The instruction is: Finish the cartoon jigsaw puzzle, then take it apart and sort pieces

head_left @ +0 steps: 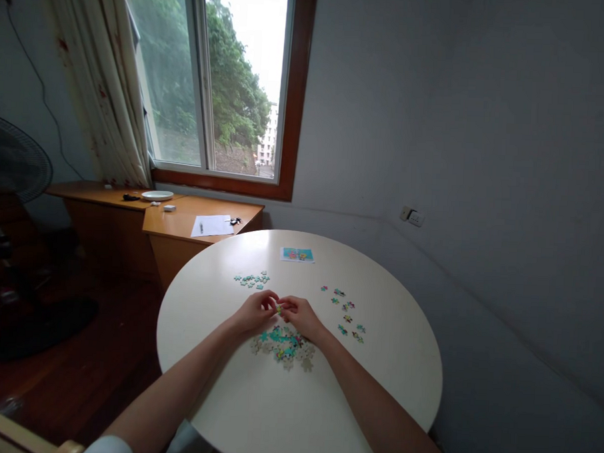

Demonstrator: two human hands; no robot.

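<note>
My left hand (257, 311) and my right hand (301, 314) meet over the round white table (375, 390), fingertips pinched together on a small puzzle piece (279, 308). Just below the hands lies a heap of loose puzzle pieces (284, 347), some face down. A cluster of teal pieces (252, 278) sits to the upper left of my hands. Scattered coloured pieces (347, 314) lie to the right. A small reference picture card (297, 254) rests at the far side of the table.
An orange wooden desk (182, 224) stands beyond the table under the window, with a paper sheet (212, 226) and a white plate (156, 195) on it. A standing fan (9, 167) is at far left. The wall runs close along the right.
</note>
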